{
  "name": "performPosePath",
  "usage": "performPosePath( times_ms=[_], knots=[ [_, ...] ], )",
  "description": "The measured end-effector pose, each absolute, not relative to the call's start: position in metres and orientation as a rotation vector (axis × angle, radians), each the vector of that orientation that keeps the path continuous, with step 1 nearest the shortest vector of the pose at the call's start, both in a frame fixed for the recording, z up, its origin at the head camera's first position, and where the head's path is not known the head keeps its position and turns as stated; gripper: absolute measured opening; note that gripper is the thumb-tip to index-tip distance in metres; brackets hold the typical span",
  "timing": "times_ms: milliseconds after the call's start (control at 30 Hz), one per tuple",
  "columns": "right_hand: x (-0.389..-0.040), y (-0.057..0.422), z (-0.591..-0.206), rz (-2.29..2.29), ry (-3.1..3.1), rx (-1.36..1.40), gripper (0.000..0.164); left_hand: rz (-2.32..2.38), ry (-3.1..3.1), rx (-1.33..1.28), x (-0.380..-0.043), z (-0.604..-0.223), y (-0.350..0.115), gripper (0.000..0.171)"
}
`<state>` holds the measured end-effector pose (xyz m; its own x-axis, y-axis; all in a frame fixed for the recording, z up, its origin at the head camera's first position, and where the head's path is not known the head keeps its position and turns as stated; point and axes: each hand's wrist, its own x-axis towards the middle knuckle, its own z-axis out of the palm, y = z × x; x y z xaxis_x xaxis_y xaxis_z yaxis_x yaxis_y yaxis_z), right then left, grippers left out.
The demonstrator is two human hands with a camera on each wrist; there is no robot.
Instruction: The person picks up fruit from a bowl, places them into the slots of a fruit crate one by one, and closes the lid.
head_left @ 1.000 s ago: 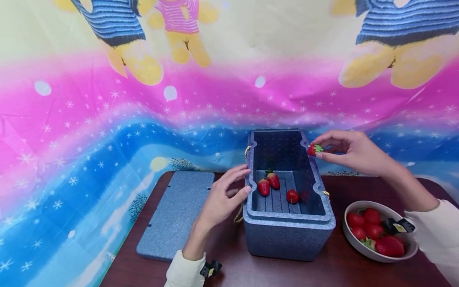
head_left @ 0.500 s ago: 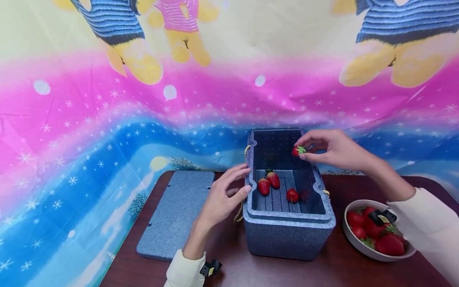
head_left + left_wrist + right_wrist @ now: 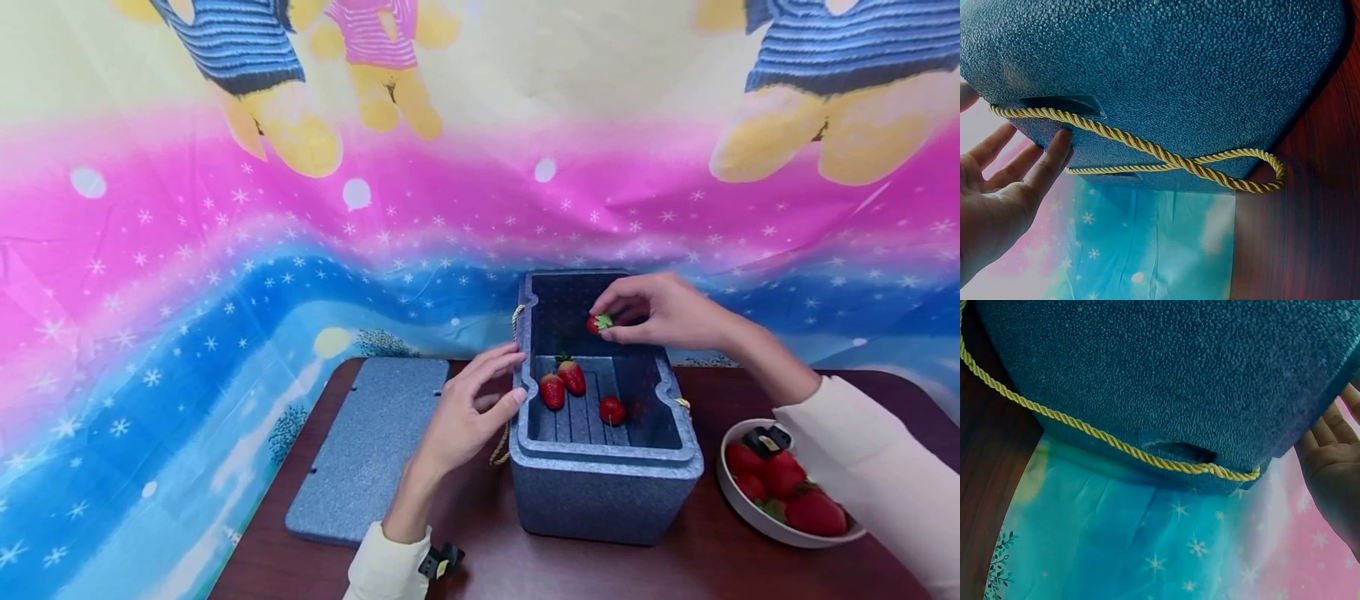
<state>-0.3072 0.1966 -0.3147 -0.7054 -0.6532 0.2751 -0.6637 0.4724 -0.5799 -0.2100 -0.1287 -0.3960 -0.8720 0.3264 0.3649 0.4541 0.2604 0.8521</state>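
A small strawberry (image 3: 597, 323) with green leaves is pinched between the thumb and fingers of my right hand (image 3: 663, 312), over the open grey foam box (image 3: 603, 508). Inside the box, two strawberries (image 3: 552, 392) lie side by side at the left, and a round red fruit (image 3: 612, 410) lies nearer the front right. My left hand (image 3: 476, 408) rests its fairly straight fingers against the box's left side, thumb at the rim. In the left wrist view, these fingers (image 3: 1054, 156) touch the box wall beside a gold rope (image 3: 1147, 147). The box hides the right fingertips in the right wrist view.
The grey lid (image 3: 375, 450) lies flat on the dark wooden table (image 3: 480, 558), left of the box. At right, partly under my right sleeve, a white bowl (image 3: 757, 521) holds several strawberries (image 3: 813, 512). A printed cloth (image 3: 420, 208) hangs behind the table.
My right hand has moved left with the strawberry, from the box's right rim to over its inside. The left hand has stayed still.
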Motion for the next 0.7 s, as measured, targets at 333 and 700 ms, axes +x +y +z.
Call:
performPosePath(
  times_ms=[333,700],
  knots=[
    [-0.315,0.177,-0.318,0.899,-2.736,1.321,0.023,-1.693,-2.403,-0.748,-0.209,-0.395,-0.128,0.046],
    [-0.318,0.159,-0.319,0.735,-2.812,1.429,0.022,-1.677,-2.42,-0.73,-0.21,-0.396,-0.129,0.045]
  ],
)
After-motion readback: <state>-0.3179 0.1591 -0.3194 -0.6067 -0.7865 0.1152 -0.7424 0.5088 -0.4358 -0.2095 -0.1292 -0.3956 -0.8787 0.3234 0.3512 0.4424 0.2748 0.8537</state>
